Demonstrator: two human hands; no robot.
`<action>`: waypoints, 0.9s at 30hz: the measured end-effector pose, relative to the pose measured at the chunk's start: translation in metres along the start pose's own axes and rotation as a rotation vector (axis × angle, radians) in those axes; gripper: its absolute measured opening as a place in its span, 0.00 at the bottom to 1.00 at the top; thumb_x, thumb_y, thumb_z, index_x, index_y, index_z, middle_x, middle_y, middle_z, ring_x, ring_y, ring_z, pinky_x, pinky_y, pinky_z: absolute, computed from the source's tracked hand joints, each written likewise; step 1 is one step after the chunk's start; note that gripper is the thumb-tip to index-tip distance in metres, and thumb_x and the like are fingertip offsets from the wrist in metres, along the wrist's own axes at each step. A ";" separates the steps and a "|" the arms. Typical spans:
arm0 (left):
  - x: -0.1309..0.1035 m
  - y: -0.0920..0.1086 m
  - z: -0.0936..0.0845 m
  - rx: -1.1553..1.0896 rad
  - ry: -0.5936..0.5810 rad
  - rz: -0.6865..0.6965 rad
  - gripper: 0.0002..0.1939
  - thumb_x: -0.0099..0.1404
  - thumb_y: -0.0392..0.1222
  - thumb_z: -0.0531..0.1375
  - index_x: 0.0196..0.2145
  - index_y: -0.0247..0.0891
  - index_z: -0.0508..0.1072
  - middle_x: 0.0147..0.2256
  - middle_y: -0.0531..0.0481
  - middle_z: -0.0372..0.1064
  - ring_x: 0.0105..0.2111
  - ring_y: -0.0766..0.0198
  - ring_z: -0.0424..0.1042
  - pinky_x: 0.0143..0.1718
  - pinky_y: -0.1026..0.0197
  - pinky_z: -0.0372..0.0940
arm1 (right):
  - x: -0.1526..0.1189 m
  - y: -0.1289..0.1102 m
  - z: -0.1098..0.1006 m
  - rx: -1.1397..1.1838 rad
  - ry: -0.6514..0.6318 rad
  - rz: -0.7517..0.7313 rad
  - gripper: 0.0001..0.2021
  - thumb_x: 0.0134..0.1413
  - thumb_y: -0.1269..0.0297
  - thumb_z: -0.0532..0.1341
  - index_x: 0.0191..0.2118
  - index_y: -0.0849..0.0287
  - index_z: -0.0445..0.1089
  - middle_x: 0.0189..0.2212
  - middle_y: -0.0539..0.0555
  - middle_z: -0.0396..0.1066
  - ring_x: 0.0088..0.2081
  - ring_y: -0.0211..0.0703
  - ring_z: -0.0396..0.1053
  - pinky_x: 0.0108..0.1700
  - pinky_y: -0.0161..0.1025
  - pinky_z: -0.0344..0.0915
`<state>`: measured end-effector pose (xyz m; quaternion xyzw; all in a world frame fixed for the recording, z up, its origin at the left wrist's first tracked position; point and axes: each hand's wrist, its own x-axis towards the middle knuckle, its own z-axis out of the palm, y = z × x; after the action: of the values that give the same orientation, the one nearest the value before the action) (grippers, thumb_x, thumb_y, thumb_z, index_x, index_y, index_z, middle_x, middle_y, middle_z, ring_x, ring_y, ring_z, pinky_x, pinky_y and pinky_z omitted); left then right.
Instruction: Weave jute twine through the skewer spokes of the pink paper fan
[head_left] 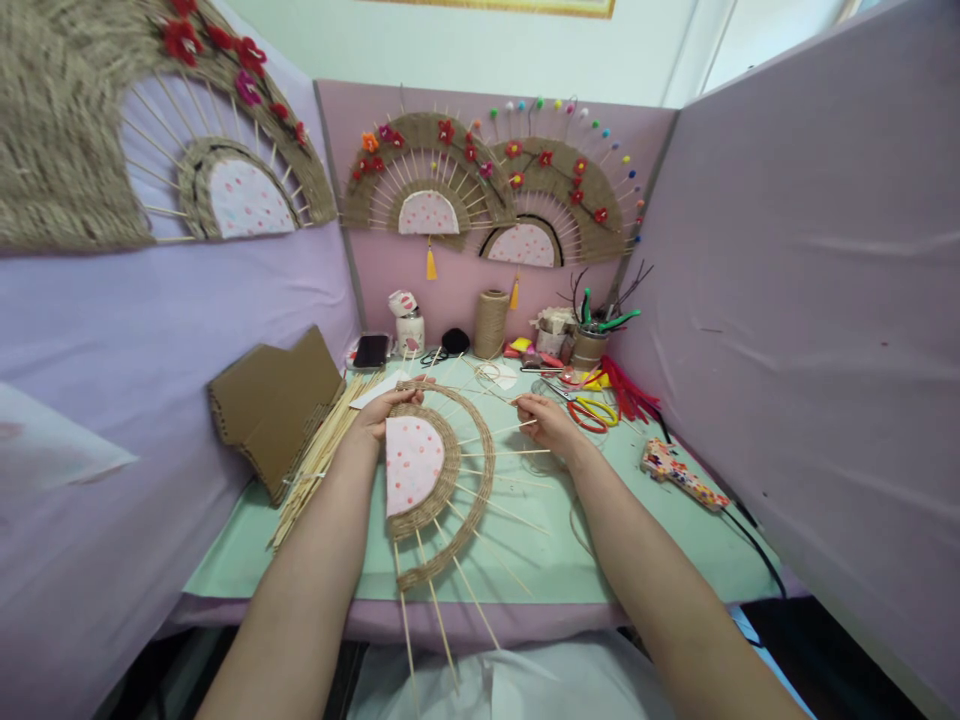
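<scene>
My left hand grips the upper end of a half-round fan frame, which I hold turned on its side over the table. Its flat edge faces left, and thin sticks fan out to the right and down. A half-disc of white cloth with pink dots fills the centre, bordered by wound twine. A second band of twine is woven farther out across the sticks. My right hand is closed in a pinch on a strand of twine to the right of the frame. Loose twine also trails beneath my right forearm.
A bundle of sticks and folded cardboard lie left. Scissors, red stems and a patterned glue gun with a cord lie right. A twine spool stands behind. Finished fans hang on the partitions.
</scene>
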<state>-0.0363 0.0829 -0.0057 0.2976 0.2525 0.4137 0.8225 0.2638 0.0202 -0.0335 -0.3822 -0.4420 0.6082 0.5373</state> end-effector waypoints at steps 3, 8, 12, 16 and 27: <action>0.000 0.001 0.000 -0.006 0.005 0.001 0.27 0.61 0.24 0.50 0.58 0.31 0.56 0.31 0.45 0.73 0.26 0.70 0.73 0.28 0.73 0.67 | 0.000 -0.001 -0.001 0.008 0.031 -0.017 0.15 0.37 0.56 0.67 0.26 0.60 0.65 0.17 0.43 0.51 0.19 0.29 0.45 0.20 0.31 0.41; -0.002 -0.002 0.004 0.002 0.000 -0.006 0.27 0.61 0.22 0.48 0.58 0.30 0.56 0.35 0.42 0.73 0.25 0.70 0.73 0.27 0.71 0.68 | 0.000 -0.004 -0.001 0.020 0.081 -0.075 0.16 0.39 0.54 0.66 0.23 0.59 0.61 0.17 0.43 0.49 0.18 0.29 0.42 0.19 0.31 0.41; -0.002 -0.002 0.004 -0.008 0.019 -0.007 0.28 0.61 0.22 0.48 0.58 0.30 0.56 0.32 0.44 0.73 0.25 0.70 0.73 0.26 0.72 0.68 | 0.001 -0.004 -0.001 0.022 0.096 -0.112 0.17 0.38 0.54 0.67 0.23 0.58 0.60 0.17 0.44 0.51 0.18 0.29 0.44 0.19 0.31 0.42; -0.002 0.000 0.004 -0.046 0.046 0.030 0.27 0.61 0.23 0.49 0.58 0.32 0.57 0.30 0.45 0.73 0.24 0.70 0.73 0.26 0.72 0.67 | 0.001 -0.002 0.001 0.012 0.065 -0.079 0.16 0.38 0.54 0.67 0.24 0.59 0.62 0.17 0.44 0.51 0.18 0.28 0.42 0.18 0.30 0.38; 0.000 0.000 0.004 -0.095 0.014 0.156 0.20 0.60 0.22 0.51 0.49 0.31 0.65 0.39 0.44 0.73 0.27 0.72 0.72 0.27 0.73 0.68 | -0.009 -0.005 0.000 -0.033 -0.153 0.149 0.15 0.39 0.59 0.67 0.25 0.60 0.61 0.15 0.40 0.43 0.16 0.26 0.39 0.18 0.29 0.35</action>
<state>-0.0335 0.0818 -0.0034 0.2742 0.2145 0.4899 0.7992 0.2662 0.0115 -0.0291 -0.3752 -0.4619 0.6666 0.4488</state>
